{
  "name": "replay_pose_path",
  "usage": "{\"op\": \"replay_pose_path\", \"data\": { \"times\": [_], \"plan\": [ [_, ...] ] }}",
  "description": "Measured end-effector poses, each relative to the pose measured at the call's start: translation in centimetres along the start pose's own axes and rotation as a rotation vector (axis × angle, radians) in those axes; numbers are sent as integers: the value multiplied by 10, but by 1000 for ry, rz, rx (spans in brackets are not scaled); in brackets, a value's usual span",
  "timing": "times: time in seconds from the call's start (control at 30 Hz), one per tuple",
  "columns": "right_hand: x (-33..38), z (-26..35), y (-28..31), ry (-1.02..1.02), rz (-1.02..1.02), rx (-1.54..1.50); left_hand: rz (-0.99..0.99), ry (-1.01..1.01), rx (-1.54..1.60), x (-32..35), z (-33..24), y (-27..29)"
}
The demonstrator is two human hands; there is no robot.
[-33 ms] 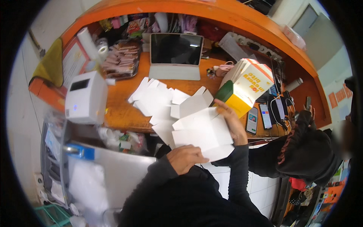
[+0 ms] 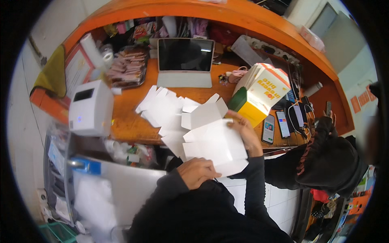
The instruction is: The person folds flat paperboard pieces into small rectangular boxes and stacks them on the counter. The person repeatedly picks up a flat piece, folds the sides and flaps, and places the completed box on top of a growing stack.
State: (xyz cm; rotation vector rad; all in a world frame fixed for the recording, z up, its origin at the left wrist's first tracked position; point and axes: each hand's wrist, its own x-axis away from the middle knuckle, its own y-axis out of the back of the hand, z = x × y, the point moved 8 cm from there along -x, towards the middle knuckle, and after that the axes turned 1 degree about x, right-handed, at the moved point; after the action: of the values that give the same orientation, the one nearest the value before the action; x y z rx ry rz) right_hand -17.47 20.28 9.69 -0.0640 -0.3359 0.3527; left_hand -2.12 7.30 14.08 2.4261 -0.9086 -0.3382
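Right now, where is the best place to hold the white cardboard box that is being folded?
Hold the white cardboard box by its two opposite side edges, from the near-left and far-right, as the left hand and right hand do: the panels are thin, flat and floppy.

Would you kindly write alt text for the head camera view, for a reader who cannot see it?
Seen from above, a person's left hand and right hand hold a white cardboard box blank at an orange desk. More flat white blanks, a tablet and a white printer lie beyond.
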Motion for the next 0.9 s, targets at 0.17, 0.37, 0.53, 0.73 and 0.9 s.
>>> {"op": "replay_pose_path", "data": {
  "times": [0.17,0.37,0.53,0.73,0.9],
  "plan": [
    [14,5,0,269,-25,-77,-884,-90,-84,31,0,76],
    [55,31,-19,490,-9,181,-1183,42,859,47,68,119],
    [81,65,-44,720,-288,354,-1288,184,418,55,49,121],
    [138,91,-61,1051,-408,415,-1366,55,-373,38,-35,106],
    [118,77,-78,625,138,-341,-1013,-373,-512,12,-80,77]
  ]
}}
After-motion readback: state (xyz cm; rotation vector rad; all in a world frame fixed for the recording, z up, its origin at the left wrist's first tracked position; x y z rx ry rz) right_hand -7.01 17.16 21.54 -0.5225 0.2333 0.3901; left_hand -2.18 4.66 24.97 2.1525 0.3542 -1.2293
